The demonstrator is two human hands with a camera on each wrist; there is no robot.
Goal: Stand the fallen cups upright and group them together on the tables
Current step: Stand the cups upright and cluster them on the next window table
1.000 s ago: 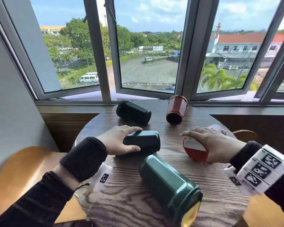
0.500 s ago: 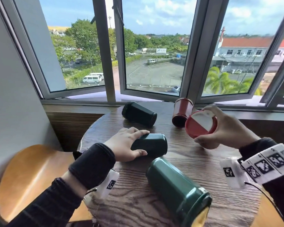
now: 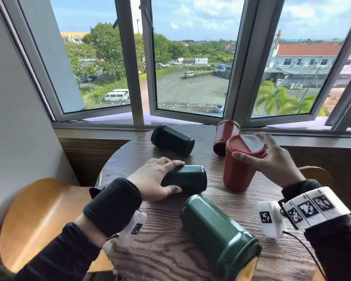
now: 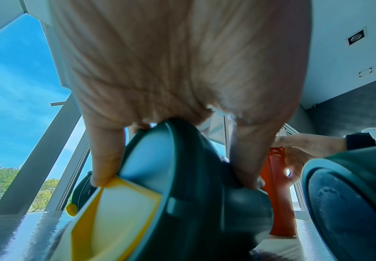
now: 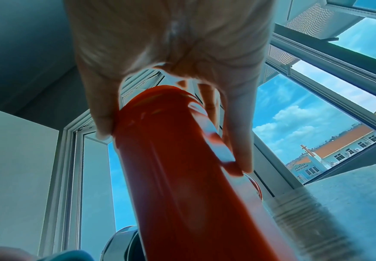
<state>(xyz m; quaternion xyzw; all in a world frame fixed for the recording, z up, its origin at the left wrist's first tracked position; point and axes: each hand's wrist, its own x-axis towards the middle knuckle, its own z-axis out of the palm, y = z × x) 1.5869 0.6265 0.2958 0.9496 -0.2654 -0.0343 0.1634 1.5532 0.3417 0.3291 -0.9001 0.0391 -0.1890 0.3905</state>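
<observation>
My right hand (image 3: 257, 151) grips the lid end of a red cup (image 3: 238, 169) that now stands upright on the round wooden table (image 3: 160, 230); the right wrist view shows the fingers (image 5: 240, 141) wrapped round the red cup (image 5: 182, 167). My left hand (image 3: 160, 177) grips a dark green cup (image 3: 187, 178) lying on its side mid-table; its thumb and fingers (image 4: 105, 159) clasp the lid end of that dark green cup (image 4: 182, 176). A larger green cup (image 3: 217, 234) lies on its side near me. A dark cup (image 3: 171, 139) and a second red cup (image 3: 224, 135) lie fallen by the window.
Open window frames (image 3: 190, 116) and a sill run just behind the table. A wooden chair (image 3: 41, 216) stands at the left, another chair edge (image 3: 316, 175) at the right. The wall (image 3: 12, 138) closes the left side.
My right hand lifted the red cup off its side, swung it up and set it standing on the table. My left hand stayed on the dark green cup.
</observation>
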